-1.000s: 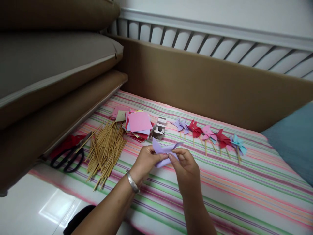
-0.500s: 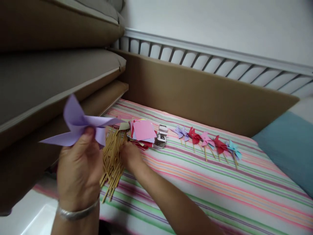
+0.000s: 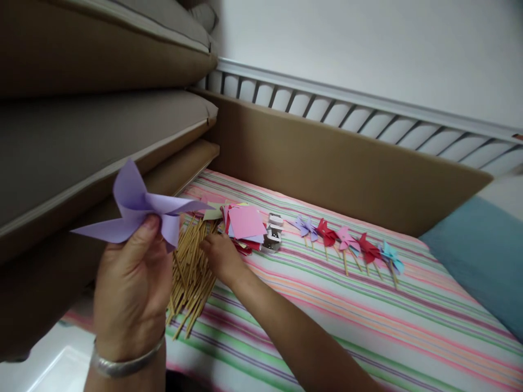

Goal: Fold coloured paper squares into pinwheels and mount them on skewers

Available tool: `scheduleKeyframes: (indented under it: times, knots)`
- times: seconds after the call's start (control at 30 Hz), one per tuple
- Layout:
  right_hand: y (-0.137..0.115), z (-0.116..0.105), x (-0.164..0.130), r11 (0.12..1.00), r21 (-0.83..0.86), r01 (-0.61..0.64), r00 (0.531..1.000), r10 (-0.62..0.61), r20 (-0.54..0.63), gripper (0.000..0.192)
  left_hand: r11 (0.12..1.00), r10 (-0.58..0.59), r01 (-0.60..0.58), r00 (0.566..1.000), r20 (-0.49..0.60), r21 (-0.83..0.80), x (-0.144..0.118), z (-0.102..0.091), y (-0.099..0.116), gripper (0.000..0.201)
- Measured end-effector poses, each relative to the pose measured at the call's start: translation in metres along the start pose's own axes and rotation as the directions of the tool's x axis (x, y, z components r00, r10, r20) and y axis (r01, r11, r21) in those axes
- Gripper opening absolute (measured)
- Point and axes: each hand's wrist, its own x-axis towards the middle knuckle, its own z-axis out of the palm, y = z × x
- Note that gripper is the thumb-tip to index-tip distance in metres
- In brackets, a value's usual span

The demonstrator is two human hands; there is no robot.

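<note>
My left hand [image 3: 133, 283] is raised close to the camera and pinches the centre of a folded lilac paper pinwheel [image 3: 134, 209]. My right hand [image 3: 220, 256] reaches out to the pile of thin wooden sticks [image 3: 190, 272] on the striped bed sheet [image 3: 368, 321], its fingers resting on the pile's right edge. Whether it holds a stick cannot be seen. Just beyond it lies a stack of coloured paper squares [image 3: 245, 224].
A row of several finished pinwheels on sticks [image 3: 347, 242] lies further right on the sheet, next to a small metal stapler [image 3: 274, 234]. Brown cushions [image 3: 81, 141] are stacked at the left, a brown headboard [image 3: 335, 163] behind, a blue pillow [image 3: 482, 256] at the right.
A second ago both hands held the lilac paper low over the sheet. My left hand has lifted the pinwheel up and left; my right hand has gone to the stick pile.
</note>
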Motion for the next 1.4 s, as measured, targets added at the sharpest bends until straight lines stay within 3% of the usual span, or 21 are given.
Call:
scheduleKeyframes:
  times: [0.07, 0.1, 0.13, 0.2, 0.27, 0.33, 0.4, 0.43, 0.5, 0.63, 0.77, 0.9, 1.0, 1.1, 1.27, 1.33, 1.4]
  knots:
    - [-0.001, -0.017, -0.015, 0.982, 0.182, -0.057, 0.985, 0.085, -0.147, 0.019, 0.999, -0.025, 0.023, 0.998, 0.052, 0.037, -0.004, 0.0, -0.004, 0.015]
    - [0.0, -0.027, -0.027, 0.922, 0.379, -0.082, 0.948, 0.19, -0.257, 0.018, 0.997, -0.052, 0.047, 0.995, 0.081, 0.065, -0.006, 0.001, -0.008, 0.014]
    - [0.003, -0.036, -0.041, 0.805, 0.589, -0.073, 0.882, 0.328, -0.338, 0.016, 0.99, -0.093, 0.078, 0.987, 0.13, 0.122, -0.008, 0.001, -0.011, 0.013]
    - [0.013, -0.051, -0.076, 0.511, 0.858, -0.055, 0.746, 0.592, -0.304, 0.011, 0.952, -0.224, 0.154, 0.94, 0.256, 0.266, -0.014, 0.002, -0.021, 0.011]
    - [0.025, -0.06, -0.113, 0.247, 0.968, -0.035, 0.673, 0.722, -0.16, 0.011, 0.874, -0.407, 0.221, 0.821, 0.401, 0.433, -0.02, 0.005, -0.035, 0.009]
    - [0.036, -0.063, -0.145, 0.081, 0.996, -0.022, 0.629, 0.776, -0.049, 0.015, 0.793, -0.555, 0.231, 0.656, 0.512, 0.564, -0.028, 0.01, -0.052, 0.008]
    - [0.043, -0.061, -0.167, -0.012, 1.0, 0.0, 0.608, 0.794, 0.01, 0.022, 0.739, -0.637, 0.186, 0.505, 0.582, 0.647, -0.037, 0.015, -0.07, 0.009]
    - [0.045, -0.059, -0.173, -0.045, 0.999, 0.013, 0.604, 0.797, 0.028, 0.024, 0.722, -0.659, 0.155, 0.451, 0.602, 0.674, -0.042, 0.018, -0.079, 0.009]
    - [0.047, -0.057, -0.18, -0.109, 0.993, 0.04, 0.6, 0.797, 0.063, 0.024, 0.701, -0.675, 0.087, 0.401, 0.62, 0.708, -0.051, 0.024, -0.095, 0.007]
    - [0.052, -0.059, -0.182, -0.209, 0.977, 0.052, 0.632, 0.764, 0.13, 0.019, 0.728, -0.599, -0.078, 0.412, 0.686, 0.682, -0.061, 0.033, -0.114, 0.004]
    - [0.059, -0.066, -0.186, -0.226, 0.974, 0.019, 0.693, 0.705, 0.15, 0.019, 0.797, -0.469, -0.176, 0.422, 0.776, 0.578, -0.064, 0.041, -0.123, 0.007]
    - [0.06, -0.069, -0.191, -0.22, 0.975, 0.025, 0.667, 0.73, 0.148, 0.017, 0.826, -0.37, -0.219, 0.485, 0.792, 0.52, -0.066, 0.043, -0.133, 0.006]
    - [0.06, -0.069, -0.192, -0.212, 0.975, 0.066, 0.651, 0.75, 0.119, 0.014, 0.82, -0.355, -0.243, 0.494, 0.794, 0.518, -0.069, 0.043, -0.139, 0.005]
    - [0.061, -0.07, -0.193, -0.169, 0.984, 0.052, 0.66, 0.746, 0.093, 0.011, 0.824, -0.342, -0.26, 0.48, 0.808, 0.504, -0.07, 0.04, -0.141, 0.005]
    - [0.061, -0.074, -0.195, 0.056, 0.997, -0.045, 0.695, 0.719, -0.009, 0.016, 0.829, -0.293, -0.307, 0.475, 0.83, 0.468, -0.068, 0.038, -0.138, 0.008]
    - [0.061, -0.074, -0.195, 0.081, 0.995, -0.055, 0.697, 0.717, -0.02, 0.016, 0.819, -0.29, -0.321, 0.484, 0.826, 0.475, -0.068, 0.038, -0.136, 0.007]
    - [0.059, -0.074, -0.195, 0.049, 0.998, -0.047, 0.701, 0.713, -0.002, 0.015, 0.81, -0.292, -0.327, 0.495, 0.818, 0.487, -0.068, 0.038, -0.136, 0.006]
